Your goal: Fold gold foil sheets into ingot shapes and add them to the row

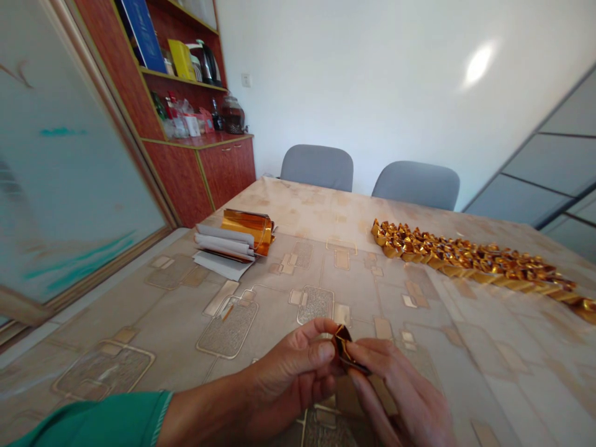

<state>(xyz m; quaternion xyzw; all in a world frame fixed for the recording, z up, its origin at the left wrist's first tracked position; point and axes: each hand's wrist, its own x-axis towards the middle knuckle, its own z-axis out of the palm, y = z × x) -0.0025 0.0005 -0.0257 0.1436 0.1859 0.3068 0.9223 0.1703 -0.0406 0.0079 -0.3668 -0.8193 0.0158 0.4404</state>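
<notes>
Between my left hand (288,372) and my right hand (395,385), fingertips pinch a small folded piece of gold foil paper (343,349) above the table. Its shape is partly hidden by my fingers. Farther off, a curled bundle of gold foil sheets (249,228) rests against a stack of white paper slips (223,248). To the right, a long row of folded gold paper ingots (465,264) runs across the patterned table cover (321,214), well beyond my hands.
A green sleeve (93,422) covers my left forearm. Two grey chairs (316,167) (416,185) stand beyond the far table edge. A red wooden cabinet (200,174) with shelved bottles and boxes stands far left, beside a frosted glass door (69,174).
</notes>
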